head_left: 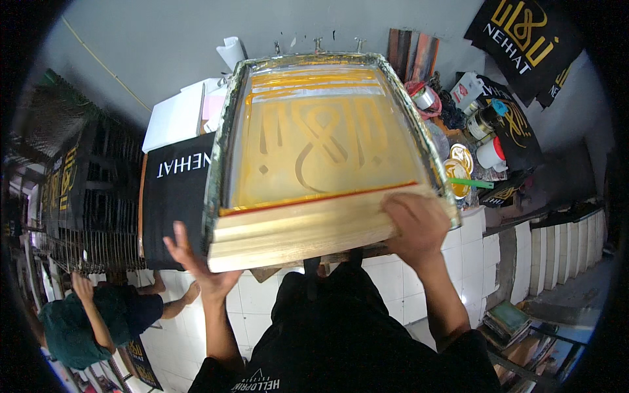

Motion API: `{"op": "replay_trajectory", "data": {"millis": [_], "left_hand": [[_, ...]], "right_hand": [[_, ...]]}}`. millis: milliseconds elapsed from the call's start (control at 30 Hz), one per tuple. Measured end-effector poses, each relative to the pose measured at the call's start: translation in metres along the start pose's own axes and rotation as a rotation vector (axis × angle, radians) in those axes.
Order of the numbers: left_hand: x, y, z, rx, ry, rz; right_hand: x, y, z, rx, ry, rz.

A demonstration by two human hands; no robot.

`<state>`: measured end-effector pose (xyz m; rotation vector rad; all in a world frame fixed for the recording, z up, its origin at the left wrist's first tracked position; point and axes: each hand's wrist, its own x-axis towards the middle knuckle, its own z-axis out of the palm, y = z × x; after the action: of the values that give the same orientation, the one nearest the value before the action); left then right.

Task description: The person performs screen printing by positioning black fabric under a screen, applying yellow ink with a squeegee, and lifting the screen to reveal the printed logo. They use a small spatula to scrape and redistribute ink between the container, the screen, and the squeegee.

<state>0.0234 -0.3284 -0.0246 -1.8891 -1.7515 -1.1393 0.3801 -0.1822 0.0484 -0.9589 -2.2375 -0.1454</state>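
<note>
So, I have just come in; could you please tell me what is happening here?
A person is holding a wide wooden squeegee by its right end with the right hand. The left hand is open, fingers spread, by the other end; whether it touches is hard to tell. The squeegee's red edge lies across the near part of a framed screen smeared with yellow ink. At the left, another person is near hanging dark pieces.
</note>
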Motion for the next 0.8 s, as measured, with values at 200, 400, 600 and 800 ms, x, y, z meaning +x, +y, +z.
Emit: {"op": "replay_trajectory", "data": {"millis": [200,400,600,800], "left_hand": [[0.082,-0.003,0.019,-0.593,0.45,-0.286],[0.077,-0.065,0.12,-0.17,-0.322,-0.846],[0.031,-0.115,0.117,-0.512,-0.442,-1.01],[0.001,-0.181,0.011,-0.497,-0.117,-1.129]], "right_hand": [[0.125,0.017,-0.061,-0.15,0.226,-0.131],[0.238,0.006,-0.097,-0.311,0.261,-0.139],[0.294,0.018,-0.114,-0.213,0.115,0.162],[0.318,0.037,-0.108,-0.164,0.271,-0.029]]}}
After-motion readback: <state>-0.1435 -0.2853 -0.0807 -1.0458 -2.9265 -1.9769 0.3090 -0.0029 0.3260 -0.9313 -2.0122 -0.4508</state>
